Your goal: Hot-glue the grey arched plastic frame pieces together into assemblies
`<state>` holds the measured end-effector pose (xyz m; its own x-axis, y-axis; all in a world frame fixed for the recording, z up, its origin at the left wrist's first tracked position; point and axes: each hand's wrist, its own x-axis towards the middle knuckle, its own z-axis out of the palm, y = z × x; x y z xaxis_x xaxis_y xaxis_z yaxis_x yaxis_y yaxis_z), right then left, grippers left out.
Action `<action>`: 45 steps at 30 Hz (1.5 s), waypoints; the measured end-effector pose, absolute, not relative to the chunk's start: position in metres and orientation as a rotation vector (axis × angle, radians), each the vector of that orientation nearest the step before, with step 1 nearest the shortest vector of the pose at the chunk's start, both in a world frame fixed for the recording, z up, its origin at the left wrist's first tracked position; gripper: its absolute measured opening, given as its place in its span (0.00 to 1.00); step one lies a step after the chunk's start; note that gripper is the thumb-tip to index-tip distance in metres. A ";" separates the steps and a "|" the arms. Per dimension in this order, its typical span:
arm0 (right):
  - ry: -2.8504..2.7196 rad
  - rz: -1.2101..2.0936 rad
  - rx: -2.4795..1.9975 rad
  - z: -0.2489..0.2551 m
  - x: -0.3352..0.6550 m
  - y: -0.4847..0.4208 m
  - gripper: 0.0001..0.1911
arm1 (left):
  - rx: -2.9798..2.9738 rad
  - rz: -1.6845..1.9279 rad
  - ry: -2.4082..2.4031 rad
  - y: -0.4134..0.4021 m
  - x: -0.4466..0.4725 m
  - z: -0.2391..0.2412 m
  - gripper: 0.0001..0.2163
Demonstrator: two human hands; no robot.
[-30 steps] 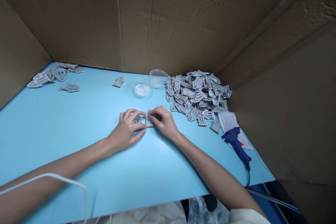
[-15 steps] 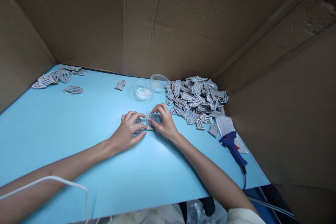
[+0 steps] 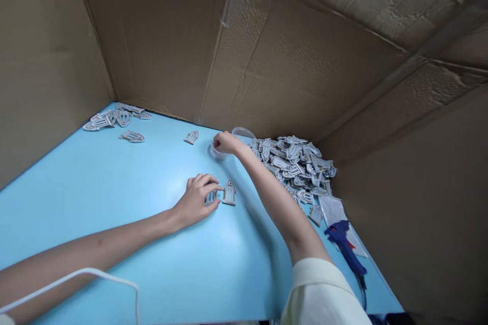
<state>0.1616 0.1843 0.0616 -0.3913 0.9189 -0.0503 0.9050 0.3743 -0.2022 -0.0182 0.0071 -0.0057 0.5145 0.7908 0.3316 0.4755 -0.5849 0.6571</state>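
My left hand [image 3: 199, 196] rests on the table, its fingers curled round a small grey-and-white arched piece [image 3: 211, 197] lying there, which they partly cover. Just right of those fingertips lies a second arched piece [image 3: 229, 193], flat and untouched. My right hand [image 3: 225, 142] reaches into a small clear plastic cup [image 3: 218, 154] at the back, fingers bent and closed. Its fingertips are hidden, so whatever they pinch does not show.
A heap of arched pieces [image 3: 301, 160] lies at the back right, with a clear lid [image 3: 244, 133] beside it. A blue glue gun [image 3: 346, 247] rests on a plastic bag [image 3: 331, 205]. More pieces [image 3: 109, 118] lie back left. Cardboard walls [image 3: 160, 40] enclose the blue table [image 3: 152, 264].
My right hand has let go of the right arched piece and moved back into the clear cup. My left hand stays at its piece. The view has shifted.
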 end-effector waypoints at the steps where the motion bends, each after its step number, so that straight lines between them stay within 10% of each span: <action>1: -2.545 0.309 -1.684 0.061 0.162 0.184 0.06 | 2.264 0.862 1.033 0.007 -0.018 -0.006 0.13; 45: -1.779 0.736 -1.402 0.008 0.164 -0.028 0.09 | 2.375 0.506 1.148 0.004 -0.026 0.007 0.39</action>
